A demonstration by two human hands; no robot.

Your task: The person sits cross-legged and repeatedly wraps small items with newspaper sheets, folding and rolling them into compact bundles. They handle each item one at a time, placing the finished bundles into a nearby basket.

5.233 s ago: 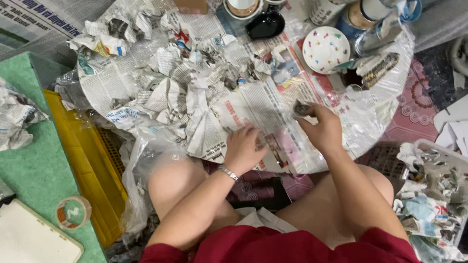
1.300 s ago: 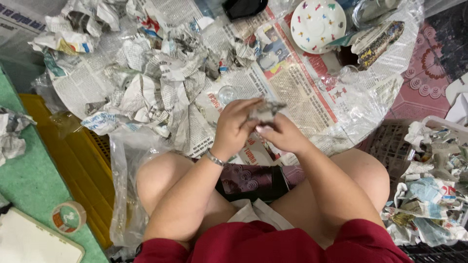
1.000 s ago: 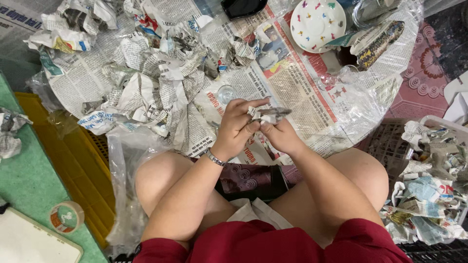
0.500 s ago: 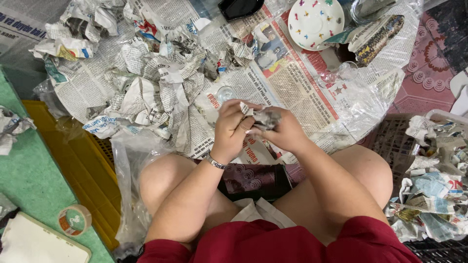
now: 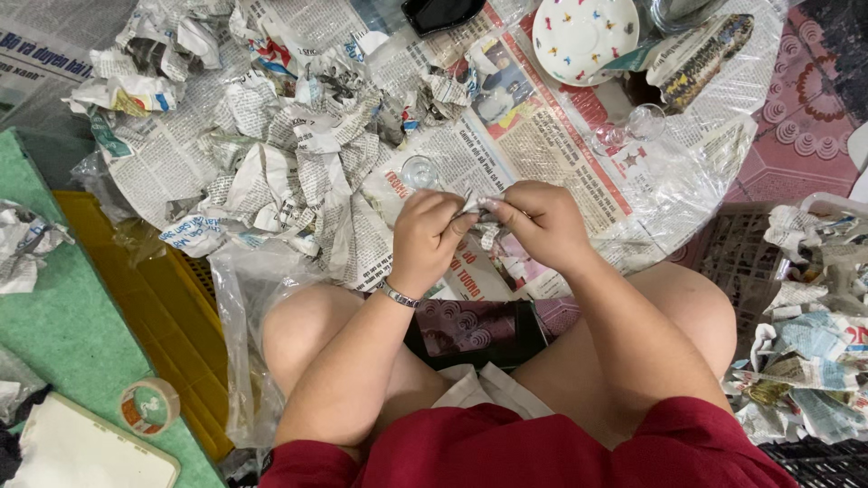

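Fingers (image 5: 457, 220) of both hands pinch shut on a small crumpled newspaper wad (image 5: 485, 220)

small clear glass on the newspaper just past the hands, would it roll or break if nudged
The small clear glass looks thin-walled, so probably fragile. It seems to stand upright on flat newspaper, so a light nudge would likely slide it; a harder one might tip it, and its round shape would then let it roll. The crumpled paper pile beside it may cushion it.
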